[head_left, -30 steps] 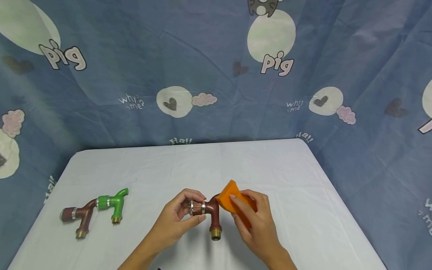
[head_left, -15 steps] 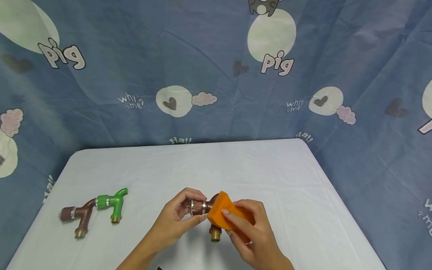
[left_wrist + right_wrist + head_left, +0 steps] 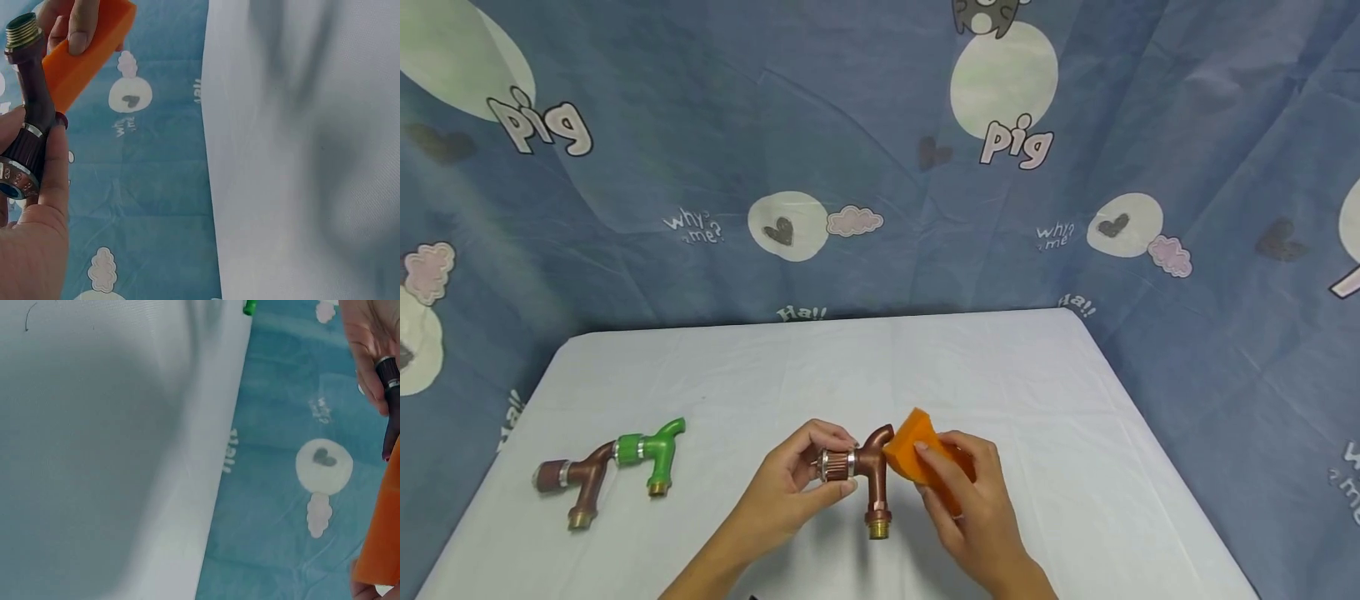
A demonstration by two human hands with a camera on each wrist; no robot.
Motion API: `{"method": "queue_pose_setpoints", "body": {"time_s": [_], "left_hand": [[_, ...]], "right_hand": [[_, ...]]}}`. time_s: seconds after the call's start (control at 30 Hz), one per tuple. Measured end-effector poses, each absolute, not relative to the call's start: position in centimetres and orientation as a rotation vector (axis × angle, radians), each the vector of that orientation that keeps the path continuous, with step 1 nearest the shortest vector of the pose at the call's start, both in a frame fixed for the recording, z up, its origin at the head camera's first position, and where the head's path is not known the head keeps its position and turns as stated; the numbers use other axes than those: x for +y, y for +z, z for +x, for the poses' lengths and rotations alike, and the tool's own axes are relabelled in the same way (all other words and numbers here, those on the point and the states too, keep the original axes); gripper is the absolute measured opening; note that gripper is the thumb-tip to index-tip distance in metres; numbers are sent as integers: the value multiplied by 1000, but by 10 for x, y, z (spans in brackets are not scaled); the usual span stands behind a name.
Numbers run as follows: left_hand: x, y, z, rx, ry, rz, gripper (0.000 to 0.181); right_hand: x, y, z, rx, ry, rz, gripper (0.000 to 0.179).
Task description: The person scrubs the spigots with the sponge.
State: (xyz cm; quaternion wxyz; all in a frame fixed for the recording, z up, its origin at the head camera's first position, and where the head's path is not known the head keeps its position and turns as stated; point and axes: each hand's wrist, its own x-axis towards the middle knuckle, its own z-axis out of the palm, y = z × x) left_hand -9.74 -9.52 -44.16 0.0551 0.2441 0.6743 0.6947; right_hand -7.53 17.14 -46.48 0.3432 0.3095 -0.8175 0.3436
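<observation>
Over the white table, my left hand (image 3: 793,479) grips a reddish-brown faucet (image 3: 876,471) by its ribbed handle end, with its brass-threaded inlet pointing down. An orange sponge (image 3: 910,442) is pinched between the thumb and fingers of my right hand (image 3: 973,504). It sits just right of the faucet's curved upper end, touching or nearly so. In the left wrist view the sponge (image 3: 90,65) lies behind the faucet (image 3: 37,94). The right wrist view catches only part of the sponge (image 3: 381,531) at its edge, along with the faucet's dark body (image 3: 392,422).
A second brown faucet (image 3: 591,482) and a green faucet (image 3: 661,454) lie at the left of the white table (image 3: 1000,367), close together. A blue patterned cloth (image 3: 850,150) hangs behind and beside the table. A small dark object (image 3: 753,597) shows at the bottom edge.
The sponge went down and left across the faucet's front, then back up and right, uncovering its body. The faucet has tilted slightly in my left hand, which stays in place.
</observation>
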Motion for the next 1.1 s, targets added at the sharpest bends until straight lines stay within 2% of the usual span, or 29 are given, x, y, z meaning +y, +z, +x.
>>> {"method": "queue_pose_setpoints", "body": {"time_s": [0.2, 0.4, 1.1], "left_hand": [[-95, -441, -98, 2069, 2126, 715, 37], [-94, -441, -99, 2041, 2129, 727, 37], [-89, -440, -98, 1966, 2148, 745, 38]], "right_hand": [[169, -459, -70, -2063, 987, 855, 51], [162, -452, -64, -2037, 962, 979, 41], [166, -474, -75, -2147, 721, 689, 37]]}}
